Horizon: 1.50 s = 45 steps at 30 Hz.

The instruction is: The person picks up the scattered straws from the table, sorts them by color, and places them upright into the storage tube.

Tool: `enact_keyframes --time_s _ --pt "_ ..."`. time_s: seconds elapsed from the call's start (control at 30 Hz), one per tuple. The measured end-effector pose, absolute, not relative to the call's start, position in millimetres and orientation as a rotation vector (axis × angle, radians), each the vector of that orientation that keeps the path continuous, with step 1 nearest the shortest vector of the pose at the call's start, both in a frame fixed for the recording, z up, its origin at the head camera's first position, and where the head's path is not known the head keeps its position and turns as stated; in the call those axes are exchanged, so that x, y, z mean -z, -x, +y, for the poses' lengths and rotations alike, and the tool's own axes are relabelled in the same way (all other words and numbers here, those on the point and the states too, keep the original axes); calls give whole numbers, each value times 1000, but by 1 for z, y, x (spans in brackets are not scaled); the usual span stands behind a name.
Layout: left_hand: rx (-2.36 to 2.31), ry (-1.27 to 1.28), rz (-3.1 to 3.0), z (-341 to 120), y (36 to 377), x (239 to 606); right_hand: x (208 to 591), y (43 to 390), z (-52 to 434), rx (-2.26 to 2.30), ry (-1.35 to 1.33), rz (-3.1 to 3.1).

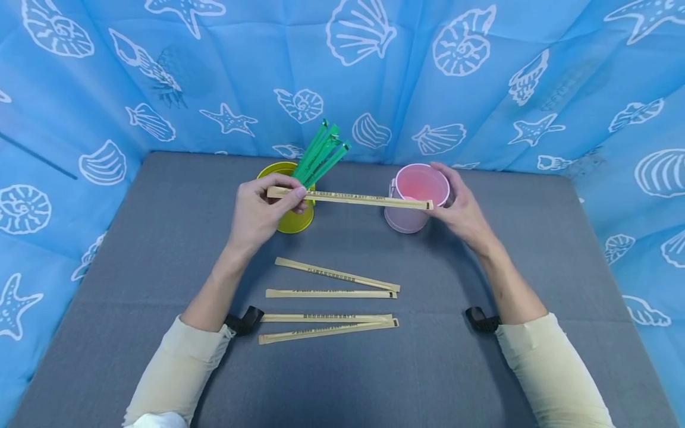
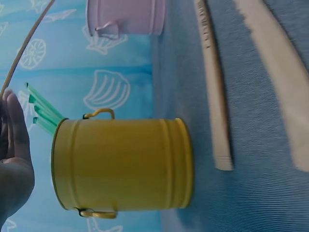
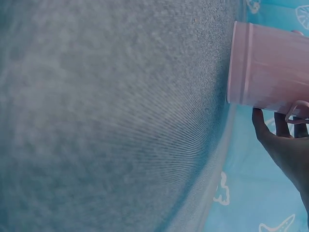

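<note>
My left hand (image 1: 259,208) pinches one end of a tan paper-wrapped straw (image 1: 353,198) between thumb and fingers. The straw lies level in the air, its far end in front of the pink bucket (image 1: 409,217). Curved around that bucket's right side is my right hand (image 1: 462,208), with fingertips on the wall in the right wrist view. The yellow bucket (image 2: 120,164) stands under my left hand, and several green-wrapped straws (image 1: 321,156) stick up out of it. Something pinkish shows inside the pink bucket.
Several more tan paper-wrapped straws (image 1: 332,293) lie crosswise on the grey tablecloth (image 1: 428,368) between my forearms. A blue curtain (image 1: 364,89) with white shells hangs behind the table and along both sides. Black camera mounts (image 1: 245,321) sit at my wrists.
</note>
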State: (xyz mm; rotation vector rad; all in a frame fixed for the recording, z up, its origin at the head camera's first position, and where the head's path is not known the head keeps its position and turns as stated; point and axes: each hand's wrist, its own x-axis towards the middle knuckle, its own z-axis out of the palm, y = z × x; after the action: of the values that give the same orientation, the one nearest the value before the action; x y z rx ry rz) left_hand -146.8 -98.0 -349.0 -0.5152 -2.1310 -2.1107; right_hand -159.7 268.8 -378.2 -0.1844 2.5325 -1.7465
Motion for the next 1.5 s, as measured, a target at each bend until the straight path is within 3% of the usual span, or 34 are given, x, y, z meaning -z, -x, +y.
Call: enact_keyframes --time_s 0.2,0.57,1.03,1.5 --pt "2134 526 -2121 -91 159 340 370 154 264 1683 168 2557" --pt "2068 562 -2158 -82 169 332 389 162 271 1698 187 2583" --pt "1591 695 -2427 -54 183 316 389 161 270 1747 208 2562" --pt "1575 748 -2437 -22 192 321 396 163 270 1851 264 2534"
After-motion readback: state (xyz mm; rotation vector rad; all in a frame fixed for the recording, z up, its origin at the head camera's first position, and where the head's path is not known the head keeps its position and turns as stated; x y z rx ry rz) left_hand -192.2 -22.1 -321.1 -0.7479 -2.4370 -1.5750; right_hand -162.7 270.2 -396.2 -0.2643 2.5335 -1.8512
